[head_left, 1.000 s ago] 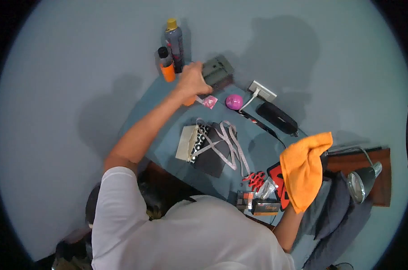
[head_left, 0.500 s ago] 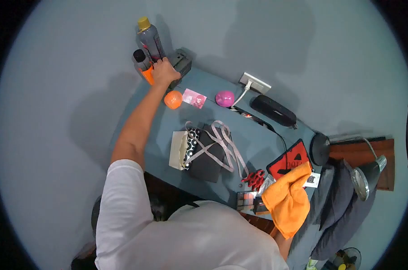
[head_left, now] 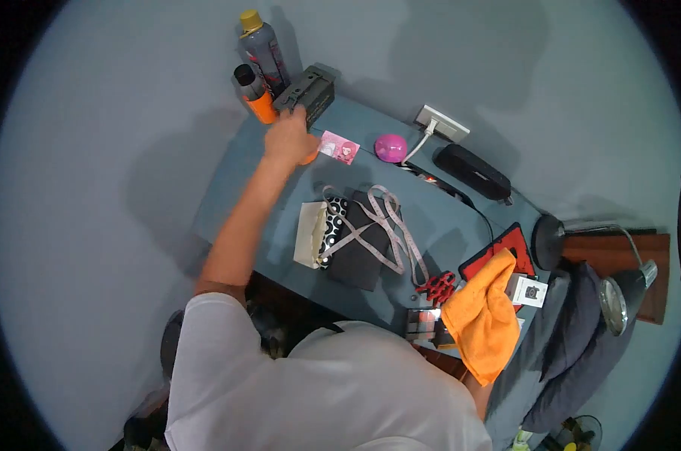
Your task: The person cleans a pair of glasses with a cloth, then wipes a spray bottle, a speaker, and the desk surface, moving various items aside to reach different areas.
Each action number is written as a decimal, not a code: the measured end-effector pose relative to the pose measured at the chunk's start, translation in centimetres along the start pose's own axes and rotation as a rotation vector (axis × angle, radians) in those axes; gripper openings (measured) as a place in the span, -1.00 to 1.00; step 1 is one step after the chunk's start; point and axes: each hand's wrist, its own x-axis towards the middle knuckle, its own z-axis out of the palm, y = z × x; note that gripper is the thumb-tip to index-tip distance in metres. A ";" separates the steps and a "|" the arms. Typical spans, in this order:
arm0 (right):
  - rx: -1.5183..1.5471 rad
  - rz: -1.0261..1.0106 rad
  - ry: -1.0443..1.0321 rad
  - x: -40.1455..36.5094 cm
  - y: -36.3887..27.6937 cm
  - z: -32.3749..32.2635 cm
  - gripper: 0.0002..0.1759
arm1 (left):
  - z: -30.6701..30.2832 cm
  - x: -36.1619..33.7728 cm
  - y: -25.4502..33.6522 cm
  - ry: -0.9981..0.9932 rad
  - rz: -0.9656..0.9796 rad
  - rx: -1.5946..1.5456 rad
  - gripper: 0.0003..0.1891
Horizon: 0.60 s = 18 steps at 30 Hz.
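My left hand (head_left: pixel 289 139) reaches across the desk to its far left corner. Its fingers are apart and meet, or nearly meet, the near end of a dark green latched box (head_left: pixel 310 92). The palm covers most of an orange round object (head_left: pixel 309 157). Behind the box are a large grey bottle with a yellow cap (head_left: pixel 265 56) and a small black-capped bottle with an orange lower half (head_left: pixel 259 104). An orange cloth (head_left: pixel 481 319) drapes over my right hand, hiding its fingers; only the forearm (head_left: pixel 478 395) shows. The cloth appears held above the desk's right side.
A tape measure (head_left: pixel 389 225) is strewn over a dark flat case (head_left: pixel 355 263) beside an open pouch (head_left: pixel 310 234). Red scissors (head_left: pixel 436 287), a pink card (head_left: pixel 339 147), a magenta round object (head_left: pixel 391 148), a black case (head_left: pixel 472 171) and a lamp (head_left: pixel 548 240) are around.
My left hand has come back from the bottles towards me, over the orange round object. The green box seems shifted slightly left. The whole view has shifted; the cloth stays with my right hand.
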 end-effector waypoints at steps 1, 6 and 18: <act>0.000 0.001 -0.005 0.0 0.1 0.0 -0.58 | 1.0 -1.3 -0.3 -0.071 -0.048 0.010 -0.20; -0.007 0.002 -0.037 -0.2 0.0 0.3 -0.58 | 7.2 -2.5 -3.7 -0.101 -0.064 -0.040 -0.23; -0.165 -0.261 -0.476 3.8 -1.9 6.3 -0.56 | -6.7 -13.2 3.5 -0.287 -0.138 -1.602 -0.28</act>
